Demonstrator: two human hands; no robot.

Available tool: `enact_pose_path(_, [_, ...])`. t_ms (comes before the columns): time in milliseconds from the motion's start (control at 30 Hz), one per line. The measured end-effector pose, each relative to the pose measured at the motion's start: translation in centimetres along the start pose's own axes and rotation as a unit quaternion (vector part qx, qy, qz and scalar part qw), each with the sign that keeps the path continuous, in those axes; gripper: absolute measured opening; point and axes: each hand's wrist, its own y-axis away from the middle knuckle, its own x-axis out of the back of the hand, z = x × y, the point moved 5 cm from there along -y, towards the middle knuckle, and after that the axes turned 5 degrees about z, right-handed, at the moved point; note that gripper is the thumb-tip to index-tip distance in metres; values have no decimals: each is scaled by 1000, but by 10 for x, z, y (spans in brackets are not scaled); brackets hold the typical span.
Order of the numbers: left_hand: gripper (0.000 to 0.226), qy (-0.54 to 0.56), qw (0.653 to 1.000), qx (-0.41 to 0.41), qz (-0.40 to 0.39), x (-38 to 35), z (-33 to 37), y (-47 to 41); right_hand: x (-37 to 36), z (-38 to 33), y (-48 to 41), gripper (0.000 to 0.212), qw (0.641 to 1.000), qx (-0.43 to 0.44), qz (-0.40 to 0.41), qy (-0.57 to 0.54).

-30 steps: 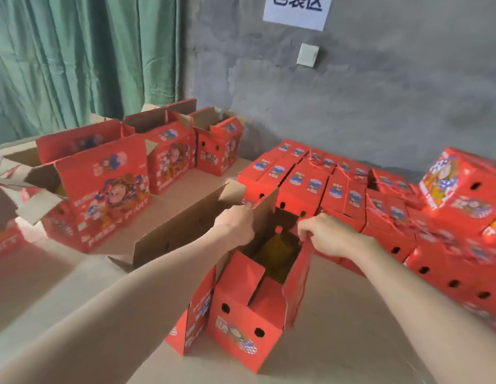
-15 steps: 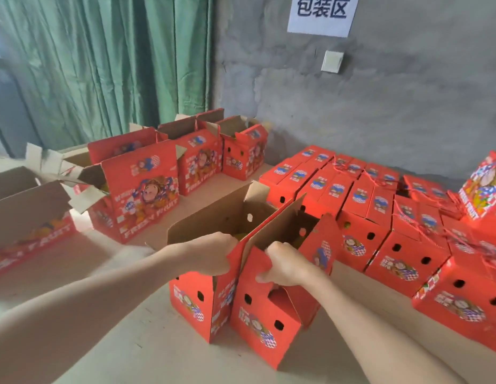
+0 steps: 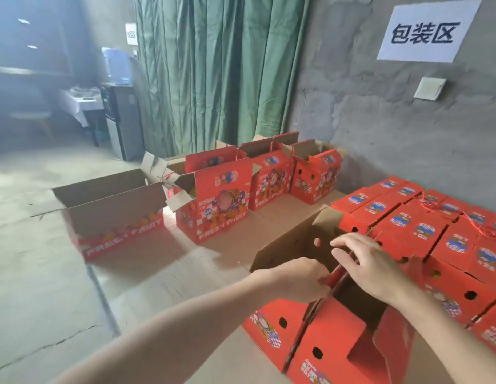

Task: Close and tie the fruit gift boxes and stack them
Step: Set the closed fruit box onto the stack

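Pinching 1 flap [image 3: 336,275] — left hand [image 3: 299,281], right hand [image 3: 364,266] touching, 2 open boxes [image 3: 332,345]

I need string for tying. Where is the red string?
In the head view, the red string lies at the right, atop the closed boxes, just beyond the right hand.

Two hands, left hand [image 3: 299,278] and right hand [image 3: 363,264], at two open red boxes [image 3: 335,339] -- four more open boxes [image 3: 222,206] behind; closed boxes [image 3: 407,225] run off-frame, uncountable; one wall sign [image 3: 424,34], one curtain [image 3: 219,70], one switch plate [image 3: 429,88]
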Motion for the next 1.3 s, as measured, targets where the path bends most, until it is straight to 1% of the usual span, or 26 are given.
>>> enact_pose_path(67, [30,-47,998,-10,27,-11,6,7,-39,-14,-2,36,986,1,-133,97])
enact_pose_path(133, [35,-50,997,-25,48,-12,5,13,-51,-13,-13,43,970,-15,-172,171])
enact_pose_path(167, [36,-22,998,-34,53,-9,1,16,-51,-13,-19,43,961,-20,-190,199])
enact_pose_path(200, [33,5,997,-53,60,-5,-3,20,-51,-13,-25,42,950,-26,-220,220])
enact_pose_path(267, [22,23,991,-93,96,8,-18,25,-54,-15,-40,43,930,-48,-277,236])
enact_pose_path(333, [16,45,981,-113,148,28,-45,31,-55,-16,-64,45,923,-62,-285,252])
enact_pose_path(400, [15,107,960,-105,237,64,-92,40,-54,-24,-93,47,932,-58,-246,260])
enact_pose_path(467, [13,128,924,-34,358,114,-165,54,-57,-41,-123,40,952,-49,-193,234])
enact_pose_path(533, [14,95,874,102,465,165,-252,75,-71,-67,-151,31,963,-28,-175,203])
enact_pose_path(567, [15,81,846,179,495,186,-298,85,-83,-81,-164,27,963,-18,-183,196])
enact_pose_path(600, [16,62,823,250,506,204,-340,94,-97,-95,-179,23,961,-11,-195,194])
enact_pose_path(633, [20,38,808,311,499,219,-376,100,-111,-108,-193,20,960,-3,-203,195])
enact_pose_path(667, [26,13,802,356,480,229,-408,104,-127,-121,-209,18,959,7,-205,194])
enact_pose_path(700, [35,-16,804,389,449,235,-435,105,-142,-134,-224,17,961,18,-201,187])
enact_pose_path(767, [53,-92,821,446,344,233,-481,104,-170,-154,-257,36,968,33,-183,171])
enact_pose_path(800, [54,-116,829,469,282,226,-500,106,-181,-162,-275,48,971,41,-165,167])
enact_pose_path(867, [33,-140,845,479,191,206,-529,109,-195,-175,-312,67,975,61,-117,176])
enact_pose_path(900, [22,-162,851,469,172,199,-539,110,-200,-179,-330,73,973,74,-100,194])
enact_pose_path(933, [15,-188,854,455,170,196,-545,110,-204,-181,-349,75,969,86,-88,213])
enact_pose_path(1000, [13,-213,854,436,186,196,-552,109,-216,-178,-381,66,957,100,-103,252])
enact_pose_path(1067, [13,-207,857,428,198,196,-552,108,-233,-169,-396,48,938,98,-161,292])
enact_pose_path(1100, [12,-206,859,425,197,196,-552,107,-238,-167,-399,38,933,100,-177,297])
enact_pose_path(1167, [9,-204,867,416,184,197,-551,106,-241,-162,-400,18,930,126,-170,301])
enact_pose_path(1200, [8,-200,874,408,173,196,-549,105,-239,-160,-398,21,927,142,-169,302])
enact_pose_path(1233, [8,-195,880,401,164,195,-545,105,-237,-157,-394,27,924,151,-183,300])
enact_pose_path(1300, [8,-190,886,392,159,191,-533,102,-231,-148,-380,31,919,153,-218,291])
